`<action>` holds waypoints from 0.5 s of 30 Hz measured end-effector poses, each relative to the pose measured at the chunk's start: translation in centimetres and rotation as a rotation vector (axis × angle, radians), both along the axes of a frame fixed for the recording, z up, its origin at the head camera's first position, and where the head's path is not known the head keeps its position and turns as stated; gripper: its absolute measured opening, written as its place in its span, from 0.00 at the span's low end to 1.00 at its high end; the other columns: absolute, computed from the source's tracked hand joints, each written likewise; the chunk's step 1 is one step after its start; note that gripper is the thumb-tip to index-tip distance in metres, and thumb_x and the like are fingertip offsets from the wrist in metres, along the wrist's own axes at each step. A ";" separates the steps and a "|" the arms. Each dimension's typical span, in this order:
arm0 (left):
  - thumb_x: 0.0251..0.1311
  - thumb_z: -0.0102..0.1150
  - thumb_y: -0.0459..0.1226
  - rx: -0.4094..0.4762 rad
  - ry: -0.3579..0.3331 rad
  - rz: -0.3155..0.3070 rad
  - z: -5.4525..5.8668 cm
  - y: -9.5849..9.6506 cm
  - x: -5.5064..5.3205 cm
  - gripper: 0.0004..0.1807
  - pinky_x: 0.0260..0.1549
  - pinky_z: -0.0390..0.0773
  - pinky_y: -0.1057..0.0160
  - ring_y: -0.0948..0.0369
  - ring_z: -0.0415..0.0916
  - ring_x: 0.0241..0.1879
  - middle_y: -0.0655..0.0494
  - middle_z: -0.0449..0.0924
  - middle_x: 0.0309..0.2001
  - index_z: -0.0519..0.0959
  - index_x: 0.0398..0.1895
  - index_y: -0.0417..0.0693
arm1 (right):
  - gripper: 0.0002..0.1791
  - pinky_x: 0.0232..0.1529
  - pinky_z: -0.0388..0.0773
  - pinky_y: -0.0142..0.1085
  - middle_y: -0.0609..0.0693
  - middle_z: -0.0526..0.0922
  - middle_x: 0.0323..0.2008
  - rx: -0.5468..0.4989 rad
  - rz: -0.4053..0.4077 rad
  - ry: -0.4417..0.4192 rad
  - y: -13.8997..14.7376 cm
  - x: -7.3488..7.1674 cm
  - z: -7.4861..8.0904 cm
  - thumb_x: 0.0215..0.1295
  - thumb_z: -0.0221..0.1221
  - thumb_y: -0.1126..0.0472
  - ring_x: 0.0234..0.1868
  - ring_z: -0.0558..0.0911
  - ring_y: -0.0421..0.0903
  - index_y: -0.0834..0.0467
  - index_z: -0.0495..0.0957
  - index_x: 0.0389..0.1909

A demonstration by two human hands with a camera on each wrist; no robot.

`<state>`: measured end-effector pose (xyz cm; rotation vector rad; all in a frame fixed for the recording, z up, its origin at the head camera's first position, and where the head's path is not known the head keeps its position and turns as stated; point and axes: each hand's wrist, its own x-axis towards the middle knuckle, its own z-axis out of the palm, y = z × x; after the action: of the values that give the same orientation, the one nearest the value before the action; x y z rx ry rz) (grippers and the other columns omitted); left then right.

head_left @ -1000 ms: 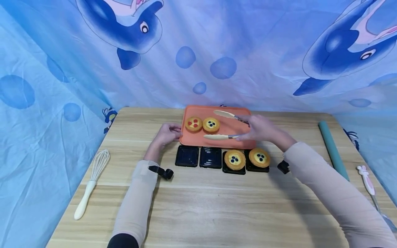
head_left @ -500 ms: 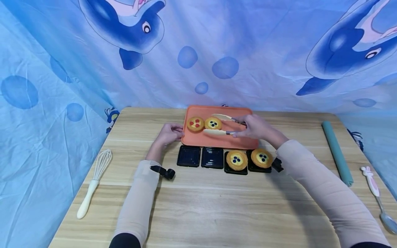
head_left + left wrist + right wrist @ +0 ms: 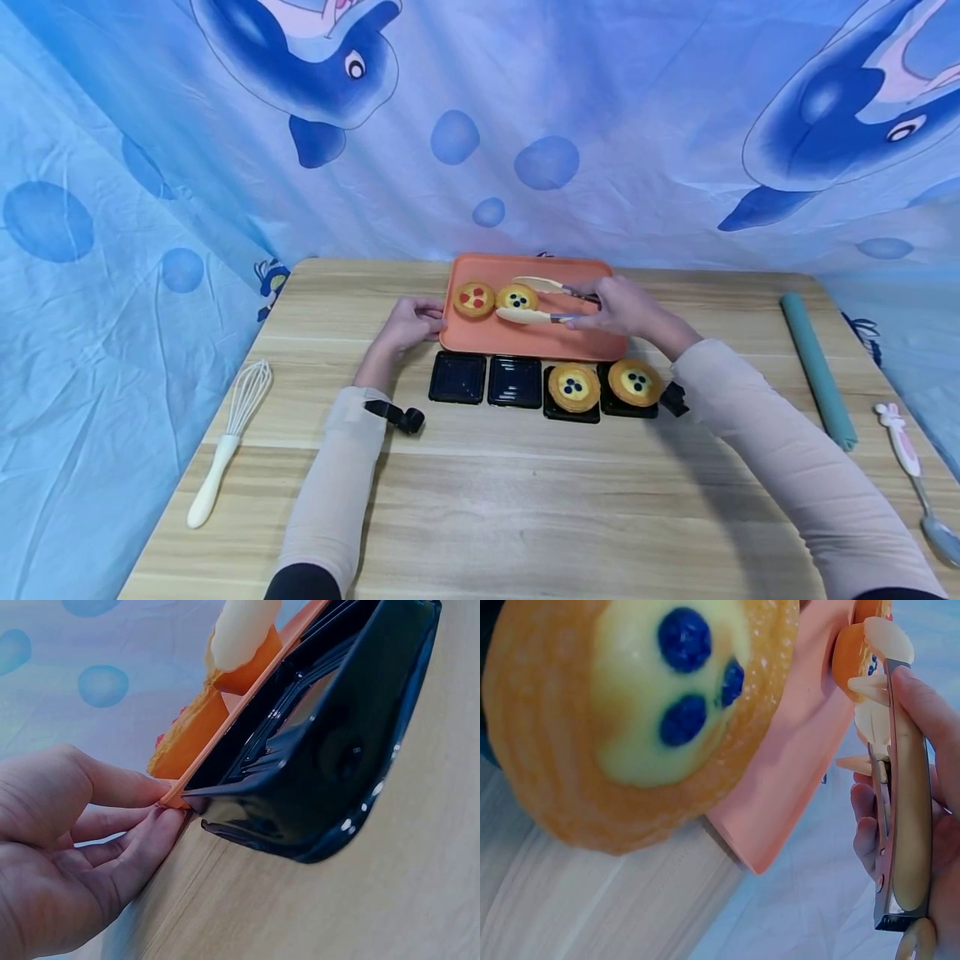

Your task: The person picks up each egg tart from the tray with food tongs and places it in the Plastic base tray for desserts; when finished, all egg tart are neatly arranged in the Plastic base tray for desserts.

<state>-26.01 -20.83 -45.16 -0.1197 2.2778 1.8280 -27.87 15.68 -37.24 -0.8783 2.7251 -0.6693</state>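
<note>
My left hand (image 3: pixel 411 323) pinches the left edge of an orange tray (image 3: pixel 487 340); in the left wrist view, its thumb and fingertips meet on the rim. My right hand (image 3: pixel 626 307) holds a pair of food tongs (image 3: pixel 525 317), spread apart, with cream tips on either side of a blueberry-topped egg tart (image 3: pixel 517 297) on the tray. Left of that tart sits one with red toppings (image 3: pixel 474 300). In front of the tray stands a row of black square boxes (image 3: pixel 458 377). The two right ones hold blueberry tarts (image 3: pixel 574 387), and the two left ones are empty.
A white whisk (image 3: pixel 228 442) lies at the left of the wooden table (image 3: pixel 480 517). A green roll (image 3: pixel 817 371) and a rabbit-handled spoon (image 3: pixel 907 467) lie at the right. A blue dolphin-print cloth (image 3: pixel 630 92) hangs behind.
The tongs have moved left over the tray, their tips now flanking the blueberry tart. My left hand keeps its grip on the tray edge. The head view shifted slightly.
</note>
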 end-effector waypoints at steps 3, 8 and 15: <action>0.60 0.61 0.24 0.004 -0.004 0.000 0.1 0.0 0.0 0.20 0.35 0.86 0.61 0.55 0.80 0.36 0.37 0.76 0.46 0.74 0.57 0.28 | 0.38 0.12 0.54 0.32 0.48 0.65 0.09 -0.003 -0.006 -0.004 0.1 0.0 0.1 0.61 0.69 0.48 0.10 0.53 0.41 0.63 0.71 0.67; 0.61 0.61 0.24 0.016 -0.004 -0.007 0.0 0.0 0.0 0.21 0.36 0.86 0.61 0.55 0.80 0.37 0.35 0.76 0.48 0.73 0.58 0.27 | 0.37 0.12 0.54 0.33 0.47 0.63 0.09 -0.011 0.003 0.020 0.6 0.2 0.6 0.61 0.69 0.48 0.10 0.53 0.41 0.63 0.72 0.66; 0.61 0.61 0.24 0.010 0.001 -0.005 0.2 0.0 0.2 0.20 0.35 0.86 0.61 0.54 0.80 0.36 0.38 0.76 0.45 0.74 0.57 0.28 | 0.37 0.16 0.56 0.35 0.42 0.55 0.10 -0.026 0.073 0.099 1.5 0.8 1.8 0.60 0.70 0.50 0.12 0.51 0.40 0.66 0.73 0.64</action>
<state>-25.79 -20.82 -44.97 -0.1115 2.2672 1.8367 -27.05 17.21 -35.46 -1.0374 2.7605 -0.6659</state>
